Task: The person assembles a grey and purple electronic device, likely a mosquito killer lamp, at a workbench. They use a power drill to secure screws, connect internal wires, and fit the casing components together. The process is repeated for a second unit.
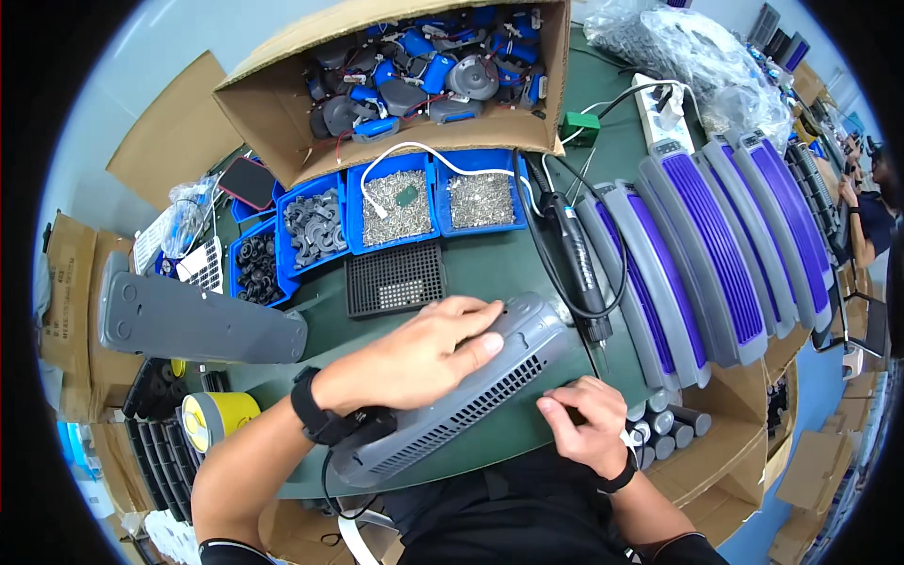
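A long grey plastic housing (471, 405) with a row of vent slots lies slantwise on the green table in front of me. My left hand (424, 353) lies across its top, with the thumb and fingers holding the far end. Just right of the housing, my right hand (589, 419) is closed with curled fingers; whatever might be in it is hidden. Beyond that hand an electric screwdriver (576, 259) with a black cord points downward. A black grid tray (395, 280) with small metal pieces in some holes sits beyond the housing.
Blue bins (344, 212) of screws and dark plastic parts line the back, below a cardboard box (254, 104) of grey and blue parts. Grey-and-purple panels (706, 245) stand at right. Another grey housing (202, 315) and a yellow-and-grey round part (218, 419) are left.
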A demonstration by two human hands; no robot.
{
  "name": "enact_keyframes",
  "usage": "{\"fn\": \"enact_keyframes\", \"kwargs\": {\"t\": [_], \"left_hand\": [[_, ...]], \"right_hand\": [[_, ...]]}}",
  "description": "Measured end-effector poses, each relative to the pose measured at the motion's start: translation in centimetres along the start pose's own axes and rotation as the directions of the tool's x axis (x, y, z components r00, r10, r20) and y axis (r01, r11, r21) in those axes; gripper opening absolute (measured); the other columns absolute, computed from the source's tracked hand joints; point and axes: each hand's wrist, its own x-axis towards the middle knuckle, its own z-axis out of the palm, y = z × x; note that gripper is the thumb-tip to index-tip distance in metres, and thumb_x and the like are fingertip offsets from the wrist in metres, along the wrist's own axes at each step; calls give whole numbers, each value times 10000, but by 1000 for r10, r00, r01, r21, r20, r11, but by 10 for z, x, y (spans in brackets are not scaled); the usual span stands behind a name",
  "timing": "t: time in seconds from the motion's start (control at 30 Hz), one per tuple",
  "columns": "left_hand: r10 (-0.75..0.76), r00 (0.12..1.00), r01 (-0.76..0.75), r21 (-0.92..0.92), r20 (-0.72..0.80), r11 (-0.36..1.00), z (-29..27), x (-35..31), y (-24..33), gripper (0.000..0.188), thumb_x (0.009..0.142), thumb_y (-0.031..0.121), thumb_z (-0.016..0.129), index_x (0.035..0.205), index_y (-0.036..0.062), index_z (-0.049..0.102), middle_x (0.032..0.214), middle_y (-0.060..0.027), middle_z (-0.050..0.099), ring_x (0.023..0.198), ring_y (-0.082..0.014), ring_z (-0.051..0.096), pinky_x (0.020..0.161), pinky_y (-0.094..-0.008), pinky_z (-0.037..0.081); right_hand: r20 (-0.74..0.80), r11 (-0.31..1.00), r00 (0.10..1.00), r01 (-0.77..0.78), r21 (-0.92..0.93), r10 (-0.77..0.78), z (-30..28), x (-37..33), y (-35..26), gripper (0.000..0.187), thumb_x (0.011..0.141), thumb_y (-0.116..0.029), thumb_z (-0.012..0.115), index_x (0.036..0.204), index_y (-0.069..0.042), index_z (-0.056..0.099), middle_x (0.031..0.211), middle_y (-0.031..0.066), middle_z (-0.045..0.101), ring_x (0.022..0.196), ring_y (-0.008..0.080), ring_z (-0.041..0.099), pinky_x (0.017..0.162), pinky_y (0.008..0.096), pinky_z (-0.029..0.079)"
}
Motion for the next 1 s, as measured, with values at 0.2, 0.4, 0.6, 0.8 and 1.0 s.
{"fn": "enact_keyframes", "kwargs": {"t": [0.2,0.4,0.6,0.8,1.0], "left_hand": [[-74,994,99,356,-84,929,18,-87,15,933,1025,581,623,1605,-95,343,1526,-342,465,1402,-484,485,1180,-497,393],[-158,929,275,337,-336,900,59,-117,-6,977,885,666,755,1575,42,454,1201,-297,656,1069,-477,683,929,-529,558],[-67,926,222,393,-371,892,62,-119,-16,956,866,657,776,1553,65,474,1169,-312,665,1057,-500,684,914,-544,564],[-14,958,139,423,-287,895,38,-115,-30,936,882,631,778,1558,64,466,1210,-322,653,1130,-497,659,991,-540,535],[-38,967,142,409,-253,901,29,-105,-22,944,860,622,790,1563,78,472,1252,-286,660,1177,-473,649,1026,-532,520]], "right_hand": [[-109,883,973,-230,-408,203,-34,32,0,269,861,-106,851,1062,35,741,847,155,691,674,310,688,633,396,551],[96,707,939,-179,-684,330,-35,55,10,473,872,-394,842,910,51,688,784,243,705,748,446,718,660,514,562],[115,832,857,-442,-335,501,-52,45,30,486,974,-377,729,781,57,625,540,155,544,488,289,616,508,432,480],[311,472,643,-743,475,700,-62,27,-14,456,1068,-428,604,979,16,650,622,59,588,478,136,561,404,270,384],[91,639,978,-191,745,186,-45,41,-56,356,1079,-304,603,1191,34,596,891,172,709,649,247,697,566,347,585]]}}
